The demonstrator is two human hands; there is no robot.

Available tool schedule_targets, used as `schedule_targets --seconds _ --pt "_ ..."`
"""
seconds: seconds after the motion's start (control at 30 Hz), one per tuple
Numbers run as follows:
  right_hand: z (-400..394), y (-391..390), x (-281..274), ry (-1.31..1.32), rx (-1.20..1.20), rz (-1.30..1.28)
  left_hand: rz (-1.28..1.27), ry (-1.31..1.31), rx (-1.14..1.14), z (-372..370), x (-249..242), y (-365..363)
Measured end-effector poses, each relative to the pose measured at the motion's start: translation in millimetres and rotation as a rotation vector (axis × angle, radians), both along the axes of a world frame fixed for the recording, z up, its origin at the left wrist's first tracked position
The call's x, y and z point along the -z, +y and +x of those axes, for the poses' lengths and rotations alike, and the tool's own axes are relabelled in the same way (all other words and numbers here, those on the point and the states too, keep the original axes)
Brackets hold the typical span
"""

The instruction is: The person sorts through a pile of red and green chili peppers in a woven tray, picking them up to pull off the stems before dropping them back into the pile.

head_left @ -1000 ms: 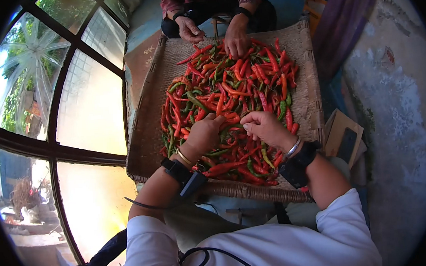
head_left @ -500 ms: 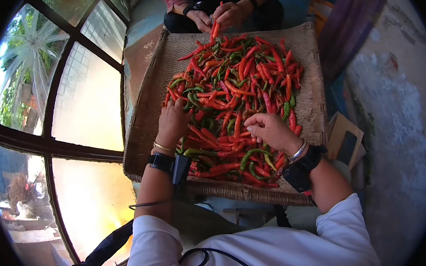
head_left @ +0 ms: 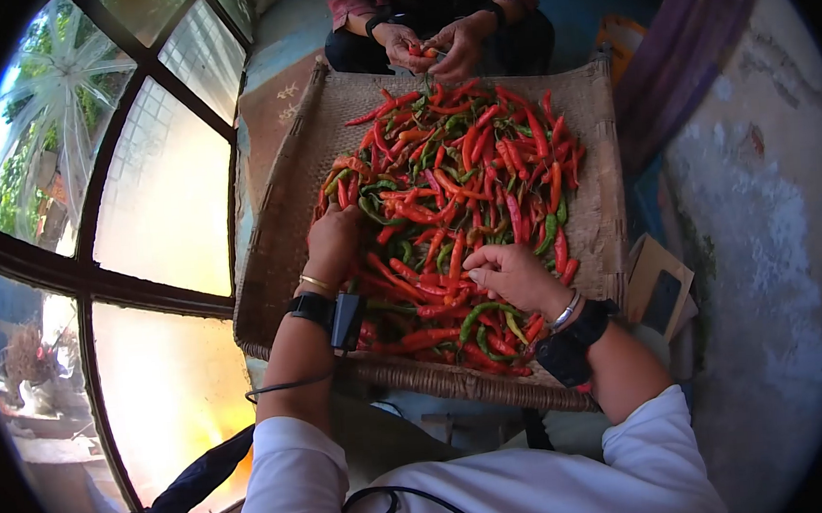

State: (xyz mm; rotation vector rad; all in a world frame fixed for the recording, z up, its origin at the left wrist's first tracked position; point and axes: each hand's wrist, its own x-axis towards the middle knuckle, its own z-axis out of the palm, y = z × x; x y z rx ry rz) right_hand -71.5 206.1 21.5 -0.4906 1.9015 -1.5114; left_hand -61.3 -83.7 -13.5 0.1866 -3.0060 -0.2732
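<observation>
A broad heap of chili peppers [head_left: 427, 208], mostly red with some green and orange, lies in a shallow woven basket [head_left: 600, 229]. At the heap's left side, my left hand [head_left: 332, 241] has its fingers closed, and a red chili pepper [head_left: 343, 192] sticks up past its fingertips. My right hand [head_left: 519, 276] hovers over the near right part of the heap, fingers curled and thumb pressed in. Whatever lies between those fingertips is too small or hidden to name. Green chili peppers [head_left: 477, 317] rest just below it.
Across the basket sits another person, whose hands [head_left: 435, 50] hold a red-orange chili pepper. Window panes [head_left: 163, 178] line the left side. A cardboard box [head_left: 656, 282] stands right of the basket, before a worn wall [head_left: 762, 232]. A dark cable [head_left: 399, 494] crosses my white shirt.
My left hand has drawn slightly down, with red peppers now showing past its fingers. My right hand moved slightly left and down. The other person's hands lifted a pepper off the heap.
</observation>
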Motion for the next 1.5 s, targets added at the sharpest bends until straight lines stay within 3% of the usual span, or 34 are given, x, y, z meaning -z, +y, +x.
schedule_targets --seconds 0.23,0.33,0.4,0.53,0.63,0.77,0.87,0.97,1.07,1.3,1.5 --pt "-1 2 -2 -0.030 0.001 0.004 -0.021 0.006 0.122 12 -38 12" --pt "1 1 -5 -0.057 0.011 -0.014 0.190 0.087 0.197 26 -58 31" --pt "0 1 -2 -0.031 0.012 -0.022 0.379 0.122 0.366 33 -67 48" --pt "-1 1 -2 -0.005 -0.007 -0.007 0.664 0.027 0.343 40 -76 82" --pt "-2 2 0 -0.021 0.000 -0.033 0.740 -0.015 0.503 37 -67 83" --pt "-1 1 0 0.012 0.026 -0.016 0.671 -0.090 0.544 40 -74 89" --pt "1 0 -9 0.009 0.057 -0.087 0.917 -0.083 0.426 45 -84 98" --pt "8 -2 -14 0.047 0.022 -0.119 0.928 -0.074 0.381 45 -79 101" --pt "14 -4 -15 -0.130 -0.001 -0.231 0.899 0.041 0.367 46 -63 107" --pt "19 -11 13 0.150 0.116 -0.193 0.916 0.107 0.238 49 -46 121" --pt "14 -8 3 -0.035 0.149 -0.211 0.839 0.103 0.257 50 -49 117"
